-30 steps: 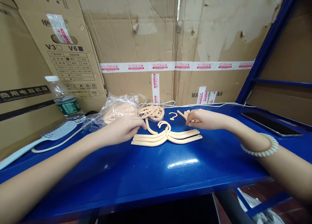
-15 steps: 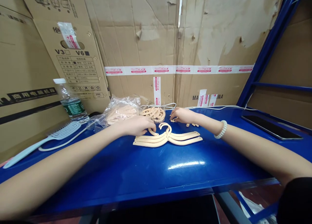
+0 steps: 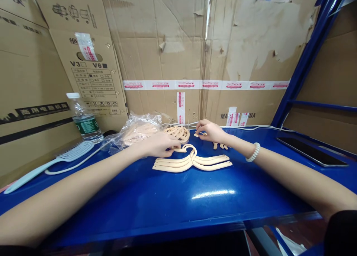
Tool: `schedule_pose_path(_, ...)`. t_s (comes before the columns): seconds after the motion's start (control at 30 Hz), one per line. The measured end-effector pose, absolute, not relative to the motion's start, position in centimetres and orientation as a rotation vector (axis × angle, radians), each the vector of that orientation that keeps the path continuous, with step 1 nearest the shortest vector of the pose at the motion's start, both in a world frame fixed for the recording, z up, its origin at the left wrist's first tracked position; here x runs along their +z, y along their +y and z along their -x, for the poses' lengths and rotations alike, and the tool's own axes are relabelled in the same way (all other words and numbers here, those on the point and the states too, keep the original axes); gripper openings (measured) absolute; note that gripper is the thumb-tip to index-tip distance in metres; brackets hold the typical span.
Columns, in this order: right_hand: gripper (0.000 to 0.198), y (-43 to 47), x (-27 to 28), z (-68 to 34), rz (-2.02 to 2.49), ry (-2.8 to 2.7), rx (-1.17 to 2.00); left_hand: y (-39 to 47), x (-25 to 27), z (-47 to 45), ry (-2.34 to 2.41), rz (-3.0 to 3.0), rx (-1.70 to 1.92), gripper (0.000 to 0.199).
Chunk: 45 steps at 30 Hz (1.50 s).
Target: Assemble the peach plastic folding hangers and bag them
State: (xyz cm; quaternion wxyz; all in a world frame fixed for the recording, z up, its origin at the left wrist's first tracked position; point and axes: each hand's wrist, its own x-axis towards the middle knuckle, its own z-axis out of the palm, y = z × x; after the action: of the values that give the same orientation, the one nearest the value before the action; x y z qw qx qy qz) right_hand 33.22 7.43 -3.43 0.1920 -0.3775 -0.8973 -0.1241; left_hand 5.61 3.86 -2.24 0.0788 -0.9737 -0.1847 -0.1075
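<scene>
- Cream curved plastic-looking hanger pieces (image 3: 171,166): in head view, nested on glossy blue desk (image 3: 167,200).
- In left grip (image 3: 162,143), pinched: cream curved strip (image 3: 180,150); hold steady.
- At right grip (image 3: 211,132): small cream hook (image 3: 196,135); cannot tell if grasped; pinch squarely.

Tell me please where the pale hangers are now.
In the head view, the pale hangers lie near the centre on the blue table, nearer the camera than the left hand.

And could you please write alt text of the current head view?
Left hand holding a beige piece, right hand at a smaller one, behind beige hangers on a blue table. A bottle stands at left; a phone lies at right.
</scene>
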Motion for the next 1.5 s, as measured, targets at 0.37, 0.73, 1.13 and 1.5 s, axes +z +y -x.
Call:
schedule_pose_path(0.37, 0.030, -2.0, -2.3, -31.4, 1.070, -1.705, 0.794, -3.0, -1.8, -4.8, -0.767, 3.153, -1.056, 0.026)
schedule_pose_path(0.73, 0.025, -4.1, -3.9, -30.1, 0.927, -1.396, 1.368, -4.5, -5.5, -6.2, -1.435, 3.308, -1.809, 0.026)
schedule_pose_path(1.13, 0.042, -5.9, -4.9, -29.2, 0.883, -1.308, 1.503, -5.5, -6.0, -6.7, -1.572, 3.248, -2.096, 0.031)
schedule_pose_path(1.5, 0.031, -5.9, -5.3, -29.5, 0.869, -1.290, 1.485, -6.5, -6.2, -6.4, -1.261, 2.991, -1.724, 0.012)
